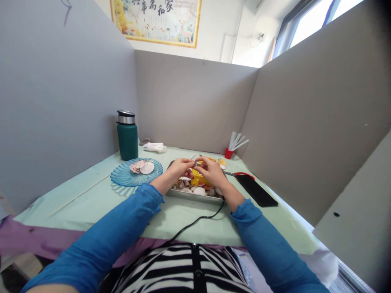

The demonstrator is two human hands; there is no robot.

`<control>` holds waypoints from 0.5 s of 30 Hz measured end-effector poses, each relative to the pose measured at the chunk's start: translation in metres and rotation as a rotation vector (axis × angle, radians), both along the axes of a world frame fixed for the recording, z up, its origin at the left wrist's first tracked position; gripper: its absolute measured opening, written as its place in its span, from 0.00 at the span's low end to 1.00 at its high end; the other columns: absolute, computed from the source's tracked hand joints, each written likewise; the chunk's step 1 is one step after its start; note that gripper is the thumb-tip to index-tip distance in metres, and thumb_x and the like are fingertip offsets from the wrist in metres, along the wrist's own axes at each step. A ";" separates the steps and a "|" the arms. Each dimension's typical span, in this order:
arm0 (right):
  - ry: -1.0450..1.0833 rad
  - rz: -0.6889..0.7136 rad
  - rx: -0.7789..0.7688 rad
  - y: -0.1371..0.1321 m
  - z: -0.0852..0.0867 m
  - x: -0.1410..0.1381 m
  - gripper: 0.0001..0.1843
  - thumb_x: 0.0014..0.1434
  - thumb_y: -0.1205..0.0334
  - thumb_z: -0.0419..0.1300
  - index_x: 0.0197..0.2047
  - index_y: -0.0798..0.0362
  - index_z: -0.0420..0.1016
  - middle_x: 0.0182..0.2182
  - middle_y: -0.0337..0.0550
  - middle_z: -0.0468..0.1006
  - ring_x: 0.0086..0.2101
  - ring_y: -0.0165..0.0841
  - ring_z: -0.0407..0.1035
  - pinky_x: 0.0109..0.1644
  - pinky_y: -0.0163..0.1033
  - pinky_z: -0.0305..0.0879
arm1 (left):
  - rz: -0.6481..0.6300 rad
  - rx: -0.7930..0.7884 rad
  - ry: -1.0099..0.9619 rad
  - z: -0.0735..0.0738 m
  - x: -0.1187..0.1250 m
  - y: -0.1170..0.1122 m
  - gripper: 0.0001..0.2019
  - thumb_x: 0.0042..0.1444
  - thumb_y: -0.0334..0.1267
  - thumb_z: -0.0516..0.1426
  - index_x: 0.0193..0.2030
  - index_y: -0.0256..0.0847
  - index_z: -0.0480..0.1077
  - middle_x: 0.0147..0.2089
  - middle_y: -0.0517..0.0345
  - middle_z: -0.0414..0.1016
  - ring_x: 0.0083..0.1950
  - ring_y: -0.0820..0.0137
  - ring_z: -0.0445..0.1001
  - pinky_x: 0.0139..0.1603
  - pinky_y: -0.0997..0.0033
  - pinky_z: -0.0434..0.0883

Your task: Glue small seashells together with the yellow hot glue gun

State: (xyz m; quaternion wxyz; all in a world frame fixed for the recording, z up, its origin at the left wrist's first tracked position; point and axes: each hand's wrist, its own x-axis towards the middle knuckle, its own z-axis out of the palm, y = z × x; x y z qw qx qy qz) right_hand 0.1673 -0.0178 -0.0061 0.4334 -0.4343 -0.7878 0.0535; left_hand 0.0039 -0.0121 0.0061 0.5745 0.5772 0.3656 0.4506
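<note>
My left hand (178, 168) and my right hand (211, 171) meet above a metal tray (195, 195) filled with several seashells. Both have their fingers pinched together around a small item between them that is too small to name. A yellow tool (198, 178) lies in the tray just under my hands, and a black cable (195, 221) runs from beneath my right wrist toward my body. White and brownish shells (200, 190) show along the tray's near side.
A blue glass plate (122, 178) holding a few shells sits left of the tray, with a green thermos (127, 136) behind it. A black phone (255, 190) and red-handled scissors (242, 174) lie to the right. A red cup of white sticks (229, 153) stands at the back. Grey partitions surround the table.
</note>
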 end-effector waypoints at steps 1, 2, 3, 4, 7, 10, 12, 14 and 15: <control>0.002 0.000 0.004 0.000 0.000 0.000 0.14 0.57 0.57 0.60 0.45 0.53 0.73 0.24 0.37 0.74 0.26 0.30 0.66 0.32 0.34 0.58 | -0.001 -0.010 -0.004 0.001 0.000 0.000 0.08 0.54 0.36 0.61 0.36 0.31 0.71 0.23 0.60 0.70 0.19 0.78 0.68 0.25 0.75 0.70; 0.004 0.002 0.009 0.000 0.000 0.000 0.15 0.57 0.57 0.60 0.46 0.53 0.72 0.24 0.37 0.74 0.26 0.30 0.66 0.32 0.34 0.58 | 0.003 -0.018 -0.008 0.002 -0.001 0.000 0.08 0.54 0.35 0.61 0.37 0.32 0.71 0.23 0.60 0.71 0.19 0.78 0.68 0.25 0.75 0.70; 0.007 0.004 0.013 0.000 0.000 0.000 0.16 0.57 0.56 0.60 0.47 0.53 0.72 0.25 0.37 0.74 0.26 0.30 0.66 0.32 0.34 0.58 | 0.010 -0.025 -0.005 0.004 -0.003 0.000 0.08 0.54 0.35 0.61 0.37 0.32 0.71 0.24 0.59 0.71 0.19 0.78 0.68 0.25 0.75 0.71; 0.010 0.005 0.016 0.001 0.000 0.000 0.17 0.57 0.55 0.60 0.48 0.53 0.71 0.25 0.37 0.75 0.26 0.30 0.66 0.32 0.34 0.58 | 0.020 -0.025 0.000 0.007 -0.006 0.000 0.08 0.53 0.35 0.61 0.37 0.32 0.70 0.25 0.59 0.72 0.20 0.78 0.68 0.25 0.76 0.71; 0.004 0.000 0.014 0.001 0.000 0.000 0.19 0.58 0.53 0.59 0.49 0.54 0.70 0.25 0.37 0.75 0.27 0.30 0.67 0.32 0.34 0.59 | 0.097 0.017 0.121 0.021 -0.029 0.005 0.11 0.51 0.39 0.63 0.37 0.33 0.71 0.28 0.56 0.74 0.20 0.79 0.67 0.25 0.76 0.71; -0.016 -0.017 0.001 0.001 -0.001 0.000 0.18 0.58 0.53 0.59 0.48 0.54 0.71 0.25 0.37 0.75 0.27 0.30 0.67 0.32 0.34 0.59 | 0.205 0.166 0.384 0.035 -0.074 0.018 0.15 0.47 0.43 0.65 0.38 0.34 0.73 0.29 0.55 0.75 0.25 0.75 0.71 0.27 0.76 0.71; -0.024 -0.026 -0.003 0.002 -0.001 0.001 0.17 0.58 0.53 0.58 0.48 0.53 0.72 0.25 0.37 0.75 0.27 0.30 0.68 0.32 0.34 0.59 | 0.392 0.236 0.557 0.042 -0.112 0.030 0.16 0.45 0.43 0.65 0.38 0.34 0.75 0.31 0.53 0.76 0.28 0.72 0.73 0.28 0.76 0.71; -0.028 -0.034 -0.003 0.003 -0.002 0.001 0.17 0.58 0.53 0.58 0.47 0.53 0.72 0.25 0.38 0.75 0.27 0.30 0.68 0.33 0.34 0.59 | 0.594 0.234 0.764 0.043 -0.149 0.042 0.16 0.43 0.42 0.66 0.37 0.35 0.77 0.31 0.52 0.77 0.30 0.69 0.75 0.29 0.75 0.70; -0.030 -0.040 -0.003 0.003 -0.002 0.001 0.16 0.58 0.54 0.58 0.47 0.53 0.72 0.25 0.38 0.75 0.27 0.30 0.68 0.33 0.34 0.59 | 0.682 0.220 0.867 0.043 -0.164 0.048 0.16 0.41 0.42 0.66 0.37 0.36 0.78 0.30 0.52 0.77 0.31 0.67 0.75 0.30 0.74 0.70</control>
